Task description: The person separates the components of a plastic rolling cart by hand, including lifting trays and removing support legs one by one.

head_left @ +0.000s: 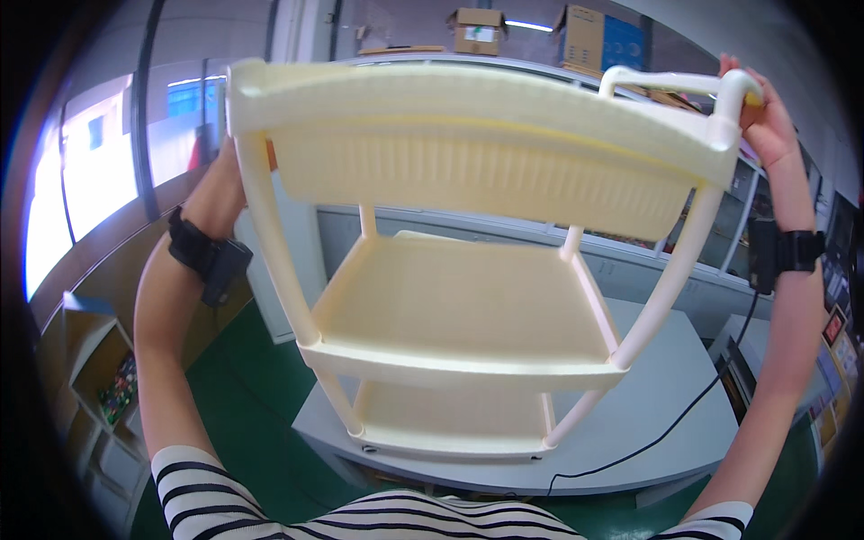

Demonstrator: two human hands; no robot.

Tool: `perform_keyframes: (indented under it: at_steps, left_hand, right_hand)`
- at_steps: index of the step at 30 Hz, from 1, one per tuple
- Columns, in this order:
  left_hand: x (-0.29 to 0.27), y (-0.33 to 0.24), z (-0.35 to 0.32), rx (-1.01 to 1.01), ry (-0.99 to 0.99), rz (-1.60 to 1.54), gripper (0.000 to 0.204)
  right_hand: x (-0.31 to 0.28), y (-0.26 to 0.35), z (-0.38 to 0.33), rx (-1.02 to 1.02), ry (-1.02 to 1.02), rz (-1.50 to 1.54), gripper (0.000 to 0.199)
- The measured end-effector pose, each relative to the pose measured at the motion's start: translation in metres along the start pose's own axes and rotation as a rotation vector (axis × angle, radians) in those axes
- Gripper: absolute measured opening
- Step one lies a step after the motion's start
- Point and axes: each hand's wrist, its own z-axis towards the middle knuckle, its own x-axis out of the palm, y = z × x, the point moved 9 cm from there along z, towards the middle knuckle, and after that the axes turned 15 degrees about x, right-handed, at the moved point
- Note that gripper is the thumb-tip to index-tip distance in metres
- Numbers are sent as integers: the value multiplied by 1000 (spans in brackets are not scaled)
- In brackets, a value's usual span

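I hold a cream plastic shelf rack with three tiers up in front of me, its top tier tilted toward the camera. My left hand reaches behind the top tier's left corner post and is mostly hidden by it. My right hand grips the curved handle at the top right corner. Both wrists wear black bands. The lowest tier hangs just above a grey table.
A black cable trails across the grey table from my right wrist. Cardboard boxes sit on top of grey cabinets behind. Wooden shelving stands at the lower left on a green floor. A window lies at far left.
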Motion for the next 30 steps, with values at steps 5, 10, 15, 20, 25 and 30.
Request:
perform_keyframes:
  at_steps: [5,10,15,20,25,30]
  left_hand:
    - [-4,121,56,-68,17,-271,39]
    - [-12,183,55,-209,120,-369,38]
    - [-25,183,44,-390,142,-204,37]
    - [-29,158,-4,-321,127,183,41]
    - [12,84,-27,215,268,772,35]
    - [93,128,-56,-382,596,460,38]
  right_hand:
    - [-59,-26,-17,-138,-397,122,28]
    - [-100,-55,-55,-148,-388,161,27]
    - [-94,-68,-77,-157,-674,28,30]
    - [-102,-78,-105,-177,-1026,-235,46]
    - [-79,-148,-115,-147,-1121,-597,54]
    - [-98,-211,-114,-9,-1041,-411,52]
